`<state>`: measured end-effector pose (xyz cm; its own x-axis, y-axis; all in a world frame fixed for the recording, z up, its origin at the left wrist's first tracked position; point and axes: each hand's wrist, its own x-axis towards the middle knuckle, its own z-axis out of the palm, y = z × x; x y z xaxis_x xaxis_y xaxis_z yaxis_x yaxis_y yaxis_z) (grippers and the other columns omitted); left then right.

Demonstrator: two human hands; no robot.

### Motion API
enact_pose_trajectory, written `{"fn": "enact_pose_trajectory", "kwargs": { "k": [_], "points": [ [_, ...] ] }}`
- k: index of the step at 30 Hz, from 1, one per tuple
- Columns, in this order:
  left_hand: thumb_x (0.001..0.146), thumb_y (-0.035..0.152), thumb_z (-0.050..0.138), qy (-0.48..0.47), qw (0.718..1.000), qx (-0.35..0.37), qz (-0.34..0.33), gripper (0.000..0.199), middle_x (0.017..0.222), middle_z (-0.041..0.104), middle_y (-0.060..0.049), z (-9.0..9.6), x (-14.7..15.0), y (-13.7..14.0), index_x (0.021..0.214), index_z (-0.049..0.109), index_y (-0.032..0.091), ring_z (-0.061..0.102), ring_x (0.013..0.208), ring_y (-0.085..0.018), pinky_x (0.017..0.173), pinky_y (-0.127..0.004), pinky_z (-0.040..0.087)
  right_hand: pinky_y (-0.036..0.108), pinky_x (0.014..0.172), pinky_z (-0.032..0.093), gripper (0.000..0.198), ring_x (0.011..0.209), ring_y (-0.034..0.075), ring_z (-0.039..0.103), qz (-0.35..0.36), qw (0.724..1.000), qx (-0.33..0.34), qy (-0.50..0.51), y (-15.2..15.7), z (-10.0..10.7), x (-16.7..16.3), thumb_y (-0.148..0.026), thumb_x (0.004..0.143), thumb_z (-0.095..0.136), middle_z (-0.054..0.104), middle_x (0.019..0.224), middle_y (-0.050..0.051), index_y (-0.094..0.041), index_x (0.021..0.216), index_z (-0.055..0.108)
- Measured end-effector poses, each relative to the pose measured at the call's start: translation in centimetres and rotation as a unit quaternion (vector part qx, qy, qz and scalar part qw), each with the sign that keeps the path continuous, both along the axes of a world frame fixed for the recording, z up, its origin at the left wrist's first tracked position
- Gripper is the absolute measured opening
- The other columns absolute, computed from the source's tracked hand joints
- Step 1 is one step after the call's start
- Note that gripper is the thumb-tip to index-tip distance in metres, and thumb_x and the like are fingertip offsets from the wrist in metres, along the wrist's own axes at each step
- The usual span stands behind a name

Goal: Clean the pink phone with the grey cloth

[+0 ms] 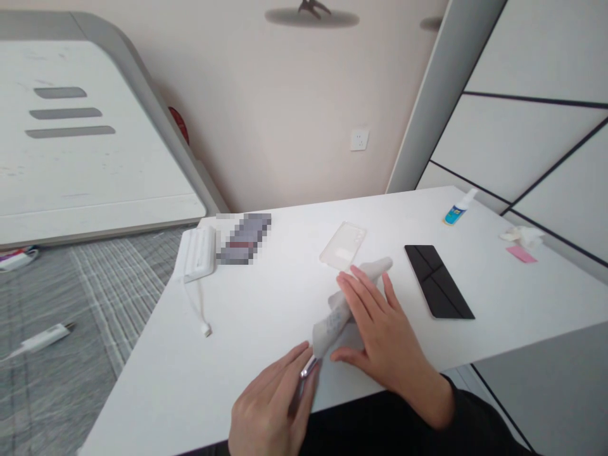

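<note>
My left hand (270, 405) is at the table's near edge, fingers closed around the metallic edge of a thin phone-like device (306, 370). My right hand (380, 329) lies flat with fingers extended on a grey cloth (342, 304) draped over that device. A clear phone case (342, 246) lies just beyond the cloth. A black phone (437, 280) lies face up to the right of my right hand.
On the white table (266, 304) a white power bank (198, 252) with a cable (199, 313) sits far left beside a blurred object (243, 238). A small blue-labelled bottle (458, 208), crumpled tissue (522, 235) and a pink slip (521, 254) lie far right. Grey mat on floor left.
</note>
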<state>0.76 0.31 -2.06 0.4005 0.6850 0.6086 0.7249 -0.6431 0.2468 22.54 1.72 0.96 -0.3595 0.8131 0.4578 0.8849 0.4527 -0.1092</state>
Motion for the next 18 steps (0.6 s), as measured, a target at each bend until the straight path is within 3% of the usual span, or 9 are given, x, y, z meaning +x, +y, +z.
{"fn": "enact_pose_trajectory", "kwargs": {
  "k": [3,5,7,10,12,16,18],
  "points": [
    [0.102,0.028,0.057,-0.024,1.000,0.004,-0.003,0.020,0.102,0.081,-0.007,-0.1,0.0,-0.1,0.117,0.066,0.019,0.080,0.085,-0.018,0.079,-0.025,0.064,0.060,0.127,0.025,0.096,0.162,0.037,0.013,0.049,0.998,0.015,-0.042,-0.7,0.2,-0.8,-0.079,0.098,0.034,0.033,0.171,0.011,-0.006,0.160,0.037],
    [0.104,0.036,0.052,-0.056,0.998,-0.009,-0.006,0.022,0.083,0.078,-0.004,-0.1,-0.3,-0.2,0.100,0.066,0.020,0.076,0.067,-0.016,0.063,-0.022,0.062,0.049,0.129,0.025,0.083,0.163,0.029,0.011,0.122,0.988,0.037,-0.084,-1.4,0.4,-1.6,-0.073,0.102,0.033,0.026,0.174,0.004,-0.015,0.162,0.036],
    [0.104,0.040,0.050,-0.065,0.998,-0.020,-0.009,0.028,0.068,0.072,-0.002,0.0,-0.4,-0.2,0.086,0.062,0.022,0.070,0.055,-0.015,0.053,-0.021,0.058,0.046,0.130,0.024,0.081,0.163,0.023,0.013,0.138,0.985,0.040,-0.093,-1.5,0.5,-1.7,-0.073,0.103,0.028,0.026,0.174,0.001,-0.018,0.163,0.033],
    [0.102,0.031,0.056,-0.022,1.000,-0.010,0.002,0.015,0.083,0.078,-0.004,0.3,-0.3,-0.2,0.101,0.067,0.020,0.075,0.066,-0.016,0.068,-0.022,0.062,0.058,0.129,0.023,0.098,0.162,0.028,0.017,0.053,0.998,0.004,-0.040,-0.8,0.4,-0.8,-0.081,0.098,0.027,0.033,0.170,0.011,-0.008,0.163,0.030],
    [0.102,0.027,0.058,-0.004,1.000,0.003,0.005,0.020,0.100,0.081,-0.008,0.2,-0.1,-0.2,0.118,0.066,0.018,0.079,0.082,-0.018,0.080,-0.024,0.063,0.064,0.127,0.025,0.105,0.162,0.034,0.017,0.025,1.000,-0.008,-0.015,-0.6,0.2,-0.5,-0.085,0.094,0.031,0.033,0.170,0.014,-0.004,0.161,0.032],
    [0.105,0.031,0.052,0.000,1.000,0.010,0.008,0.022,0.096,0.081,-0.009,-0.1,0.0,-0.1,0.108,0.068,0.017,0.080,0.086,-0.020,0.076,-0.025,0.063,0.050,0.129,0.029,0.099,0.162,0.027,0.015,0.138,0.989,0.011,-0.052,-1.1,0.2,-0.6,-0.085,0.094,0.031,0.028,0.173,0.003,-0.013,0.161,0.035],
    [0.105,0.030,0.053,-0.002,1.000,0.008,0.009,0.020,0.094,0.081,-0.008,0.0,0.1,-0.1,0.105,0.069,0.017,0.080,0.084,-0.020,0.076,-0.025,0.063,0.049,0.131,0.024,0.095,0.162,0.024,0.019,0.128,0.991,0.010,-0.044,-0.7,0.3,-0.2,-0.082,0.097,0.031,0.032,0.171,0.004,-0.013,0.162,0.034]
  ]
}}
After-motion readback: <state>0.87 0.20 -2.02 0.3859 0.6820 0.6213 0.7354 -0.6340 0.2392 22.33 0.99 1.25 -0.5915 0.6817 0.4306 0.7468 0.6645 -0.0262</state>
